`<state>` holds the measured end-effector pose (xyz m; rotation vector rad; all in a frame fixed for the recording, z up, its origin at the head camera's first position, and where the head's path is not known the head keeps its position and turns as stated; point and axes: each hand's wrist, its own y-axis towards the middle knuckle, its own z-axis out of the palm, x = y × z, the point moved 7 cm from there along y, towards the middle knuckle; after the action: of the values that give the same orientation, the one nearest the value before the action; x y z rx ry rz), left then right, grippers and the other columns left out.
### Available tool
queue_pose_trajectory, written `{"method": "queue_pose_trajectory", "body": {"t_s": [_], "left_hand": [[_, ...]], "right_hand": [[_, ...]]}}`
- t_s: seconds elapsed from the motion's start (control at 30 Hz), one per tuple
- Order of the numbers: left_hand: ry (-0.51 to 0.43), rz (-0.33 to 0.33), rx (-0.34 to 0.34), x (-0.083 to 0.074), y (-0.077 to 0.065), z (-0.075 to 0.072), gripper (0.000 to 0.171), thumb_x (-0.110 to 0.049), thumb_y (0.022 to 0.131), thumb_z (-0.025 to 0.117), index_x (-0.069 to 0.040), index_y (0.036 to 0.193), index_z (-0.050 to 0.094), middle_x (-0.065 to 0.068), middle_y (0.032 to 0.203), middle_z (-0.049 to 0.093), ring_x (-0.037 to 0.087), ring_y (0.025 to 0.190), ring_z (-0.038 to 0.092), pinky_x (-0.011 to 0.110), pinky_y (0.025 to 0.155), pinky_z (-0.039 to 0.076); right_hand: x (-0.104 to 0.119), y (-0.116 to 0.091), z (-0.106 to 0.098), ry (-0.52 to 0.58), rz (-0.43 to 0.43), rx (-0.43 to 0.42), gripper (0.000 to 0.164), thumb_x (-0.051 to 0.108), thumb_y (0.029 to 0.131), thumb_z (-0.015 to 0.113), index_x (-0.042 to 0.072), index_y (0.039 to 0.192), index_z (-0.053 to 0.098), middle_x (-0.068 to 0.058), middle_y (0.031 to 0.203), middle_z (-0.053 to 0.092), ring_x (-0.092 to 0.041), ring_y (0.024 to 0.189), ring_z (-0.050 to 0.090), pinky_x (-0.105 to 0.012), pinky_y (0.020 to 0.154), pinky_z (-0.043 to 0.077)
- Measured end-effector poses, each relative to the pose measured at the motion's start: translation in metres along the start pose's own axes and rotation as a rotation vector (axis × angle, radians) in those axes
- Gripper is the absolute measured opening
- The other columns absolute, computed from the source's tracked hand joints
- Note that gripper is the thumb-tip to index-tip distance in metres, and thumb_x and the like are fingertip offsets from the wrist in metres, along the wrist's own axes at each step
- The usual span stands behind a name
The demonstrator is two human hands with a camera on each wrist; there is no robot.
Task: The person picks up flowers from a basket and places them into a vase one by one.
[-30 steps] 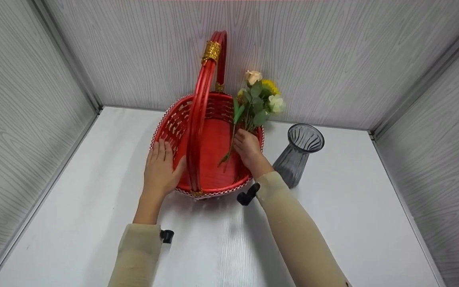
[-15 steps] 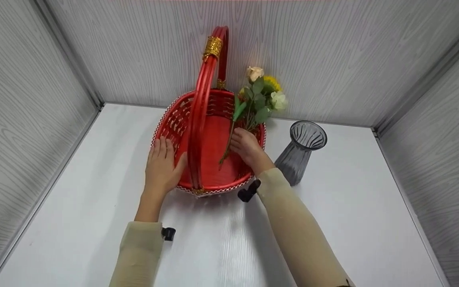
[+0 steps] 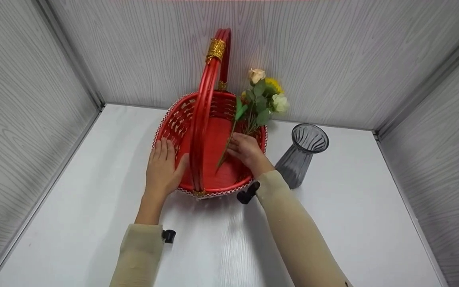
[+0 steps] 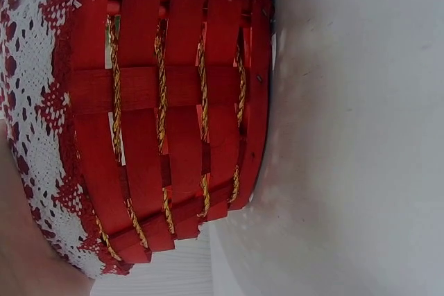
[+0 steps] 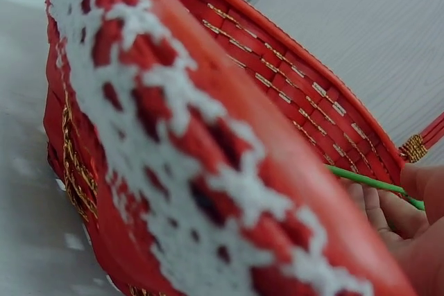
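A red woven basket (image 3: 218, 187) with a tall arched handle stands near the back wall. On its near left rim rests my left hand (image 3: 161, 169), fingers straight. In the left wrist view, part of that hand (image 4: 28, 240) lies against the lace trim. My right hand (image 3: 247, 151) reaches inside the basket at the right and pinches a green flower stem (image 3: 226, 149). The right wrist view shows the stem (image 5: 371, 180) between thumb and fingers. Peach, yellow and white flowers (image 3: 280, 103) lean over the basket's back right rim; the lower ends of their stems are hidden.
Right of the basket, beside my right forearm, a grey ribbed glass vase (image 3: 293, 167) stands on the white table (image 3: 353, 223). Grey wood-grain panels (image 3: 333, 59) enclose the back and both sides. The basket's handle (image 3: 203, 119) arches between my hands.
The pinched stem has tilted a little, its lower end shifting slightly left. My right hand has moved slightly inside the basket. My left hand stays on the rim.
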<state>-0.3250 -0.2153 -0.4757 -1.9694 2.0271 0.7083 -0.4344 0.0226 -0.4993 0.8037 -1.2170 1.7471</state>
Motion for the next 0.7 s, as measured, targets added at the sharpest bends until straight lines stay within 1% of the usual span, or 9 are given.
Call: {"method": "queue_pose_trajectory", "body": {"t_s": [0.07, 0.13, 0.2, 0.3, 0.4, 0.5, 0.63, 0.7], "left_hand": [[-0.005, 0.001, -0.006, -0.0007, -0.0009, -0.0003, 0.086, -0.055, 0.110, 0.036, 0.010, 0.164, 0.020, 0.029, 0.172, 0.015, 0.041, 0.162, 0.005, 0.049, 0.131, 0.002], [-0.009, 0.000, -0.009, -0.0009, -0.0017, -0.0002, 0.087, -0.056, 0.109, 0.036, 0.010, 0.164, 0.020, 0.029, 0.172, 0.015, 0.041, 0.162, 0.005, 0.049, 0.131, 0.002], [-0.012, -0.002, -0.007, -0.0004, -0.0024, 0.0003, 0.087, -0.056, 0.109, 0.036, 0.010, 0.164, 0.020, 0.029, 0.172, 0.015, 0.041, 0.162, 0.005, 0.049, 0.131, 0.001], [-0.008, -0.008, -0.005, 0.0011, -0.0030, 0.0010, 0.086, -0.056, 0.110, 0.036, 0.009, 0.164, 0.021, 0.028, 0.172, 0.014, 0.040, 0.163, 0.005, 0.049, 0.131, 0.002], [-0.009, -0.012, -0.005, 0.0016, -0.0033, 0.0009, 0.086, -0.057, 0.110, 0.036, 0.009, 0.164, 0.022, 0.027, 0.173, 0.014, 0.040, 0.163, 0.005, 0.049, 0.131, 0.002], [-0.012, -0.010, -0.010, 0.0016, -0.0024, 0.0008, 0.086, -0.057, 0.110, 0.036, 0.009, 0.164, 0.023, 0.027, 0.173, 0.015, 0.040, 0.163, 0.005, 0.048, 0.131, 0.002], [-0.010, -0.008, -0.017, 0.0011, -0.0003, 0.0003, 0.086, -0.057, 0.110, 0.036, 0.010, 0.163, 0.023, 0.027, 0.172, 0.016, 0.040, 0.163, 0.006, 0.049, 0.131, 0.002], [-0.008, -0.007, -0.011, 0.0002, 0.0006, -0.0002, 0.087, -0.057, 0.110, 0.036, 0.009, 0.164, 0.023, 0.027, 0.172, 0.016, 0.040, 0.163, 0.006, 0.049, 0.131, 0.002]], "right_hand": [[-0.0005, 0.0001, -0.0022, 0.000, -0.009, -0.034, 0.034, 0.013, 0.113, 0.051, -0.002, 0.142, 0.060, -0.013, 0.115, 0.070, -0.031, 0.118, 0.065, -0.038, 0.097, 0.058], [-0.0008, -0.0005, -0.0038, 0.004, -0.018, -0.055, 0.030, 0.013, 0.113, 0.053, -0.001, 0.136, 0.065, -0.010, 0.105, 0.069, -0.027, 0.107, 0.067, -0.034, 0.086, 0.059], [-0.0012, -0.0014, -0.0047, 0.018, -0.028, -0.066, 0.027, 0.011, 0.112, 0.054, 0.000, 0.133, 0.066, -0.010, 0.102, 0.068, -0.026, 0.101, 0.066, -0.032, 0.079, 0.059], [-0.0014, -0.0027, -0.0041, 0.023, -0.039, -0.066, 0.025, 0.009, 0.111, 0.054, 0.000, 0.130, 0.067, -0.011, 0.101, 0.067, -0.023, 0.093, 0.066, -0.030, 0.074, 0.058], [-0.0007, -0.0028, -0.0028, 0.031, -0.057, -0.062, 0.024, 0.007, 0.110, 0.056, 0.000, 0.130, 0.067, -0.012, 0.100, 0.067, -0.021, 0.087, 0.066, -0.030, 0.072, 0.058], [0.0009, -0.0028, -0.0019, 0.025, -0.078, -0.058, 0.024, 0.006, 0.109, 0.058, -0.001, 0.130, 0.067, -0.014, 0.101, 0.067, -0.021, 0.084, 0.067, -0.032, 0.075, 0.059], [0.0046, -0.0032, -0.0018, -0.022, -0.109, -0.060, 0.026, 0.007, 0.109, 0.059, -0.001, 0.132, 0.067, -0.015, 0.104, 0.068, -0.027, 0.095, 0.070, -0.036, 0.083, 0.061], [0.0068, -0.0038, -0.0025, -0.047, -0.126, -0.066, 0.027, 0.007, 0.109, 0.059, -0.001, 0.134, 0.067, -0.015, 0.105, 0.068, -0.029, 0.099, 0.071, -0.036, 0.084, 0.062]]}}
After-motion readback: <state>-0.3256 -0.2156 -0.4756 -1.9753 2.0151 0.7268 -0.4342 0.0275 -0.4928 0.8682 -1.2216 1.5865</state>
